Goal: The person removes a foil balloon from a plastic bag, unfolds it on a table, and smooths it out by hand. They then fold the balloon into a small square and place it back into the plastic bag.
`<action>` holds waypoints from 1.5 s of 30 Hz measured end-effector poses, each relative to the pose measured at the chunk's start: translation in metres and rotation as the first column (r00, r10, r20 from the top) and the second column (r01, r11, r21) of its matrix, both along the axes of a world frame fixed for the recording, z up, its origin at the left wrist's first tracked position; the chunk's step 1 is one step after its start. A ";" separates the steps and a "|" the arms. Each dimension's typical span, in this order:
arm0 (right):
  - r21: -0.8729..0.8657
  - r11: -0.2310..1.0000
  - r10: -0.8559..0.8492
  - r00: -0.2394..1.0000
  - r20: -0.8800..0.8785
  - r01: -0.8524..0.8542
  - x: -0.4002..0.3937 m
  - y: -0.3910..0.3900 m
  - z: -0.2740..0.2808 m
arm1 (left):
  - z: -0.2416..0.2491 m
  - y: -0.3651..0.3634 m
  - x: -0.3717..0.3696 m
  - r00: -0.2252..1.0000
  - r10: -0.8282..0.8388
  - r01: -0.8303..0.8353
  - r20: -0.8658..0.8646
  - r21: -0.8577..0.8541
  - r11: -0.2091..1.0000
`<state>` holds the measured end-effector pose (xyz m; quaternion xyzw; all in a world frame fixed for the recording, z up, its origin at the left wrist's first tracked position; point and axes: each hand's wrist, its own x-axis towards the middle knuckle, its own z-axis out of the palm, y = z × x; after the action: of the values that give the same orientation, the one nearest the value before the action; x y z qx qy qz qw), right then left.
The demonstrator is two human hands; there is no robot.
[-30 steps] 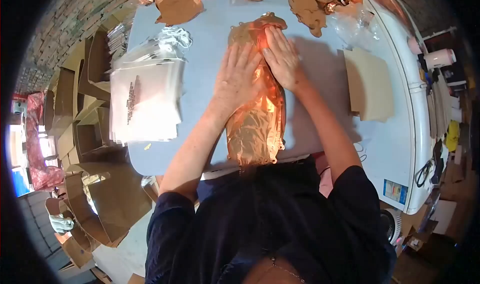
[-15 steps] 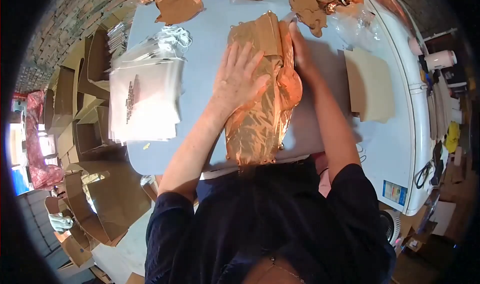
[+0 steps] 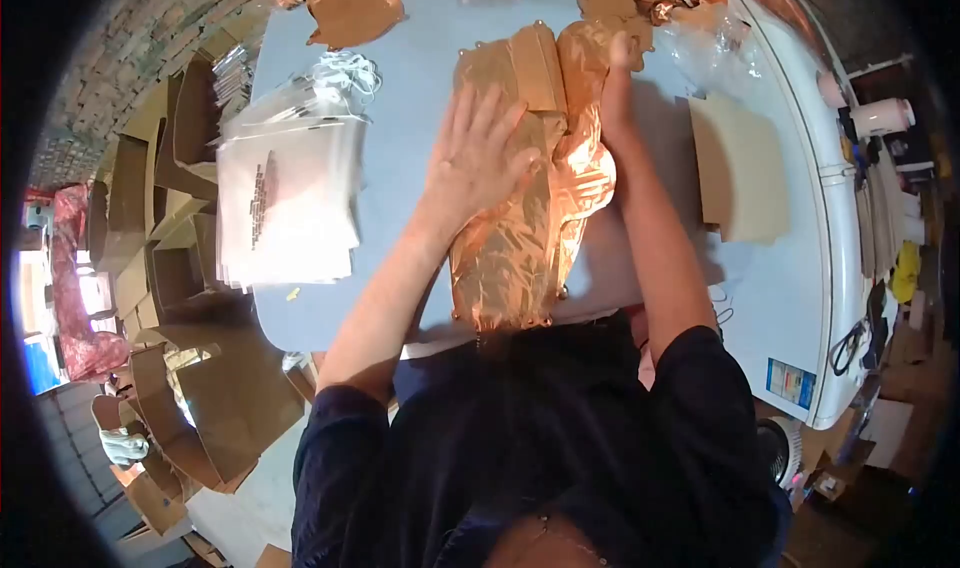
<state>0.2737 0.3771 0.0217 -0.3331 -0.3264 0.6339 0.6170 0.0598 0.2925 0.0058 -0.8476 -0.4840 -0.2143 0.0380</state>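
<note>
A shiny copper-coloured foil piece (image 3: 505, 258), which looks like a flat uninflated foil balloon, lies partly folded on the table in front of me. My left hand (image 3: 477, 153) rests flat on its left half, fingers spread. At the right edge of the foil is my right hand (image 3: 620, 93), seen nearly edge-on with its fingers pointing away from me. It touches the raised flap (image 3: 585, 183), and part of its fingers is hidden. A folded strip (image 3: 538, 68) runs along the upper middle of the foil.
Clear printed plastic bags (image 3: 290, 188) are stacked at left, with white string (image 3: 350, 73) above them. More copper foil (image 3: 350, 8) lies along the far edge. Tan card sheets (image 3: 740, 168) and a crumpled clear bag (image 3: 710, 53) are at right. Cardboard boxes (image 3: 240, 398) stand left of the table (image 3: 400, 88).
My right hand has shifted slightly to the right. The foil's right flap has spread outward with it and shows more surface. My left hand stays in place.
</note>
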 end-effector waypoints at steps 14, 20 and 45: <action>0.549 0.761 -0.429 0.367 0.825 -0.346 -0.007 -0.056 -0.025 | 0.002 0.000 0.000 1.000 0.001 0.000 -0.019 0.034 0.999; 0.413 0.875 -0.249 0.497 0.831 -0.253 -0.036 -0.084 -0.005 | -0.003 0.001 -0.002 1.000 -0.013 0.014 -0.016 0.062 0.998; 0.656 0.715 -0.653 0.102 0.750 -0.243 -0.009 -0.041 -0.030 | -0.001 0.001 -0.002 1.000 -0.006 0.006 -0.026 0.017 1.000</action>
<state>0.2646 0.3359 -0.0086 -0.4711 -0.7827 -0.0084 0.4067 0.0573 0.2932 0.0048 -0.8514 -0.4790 -0.2075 0.0511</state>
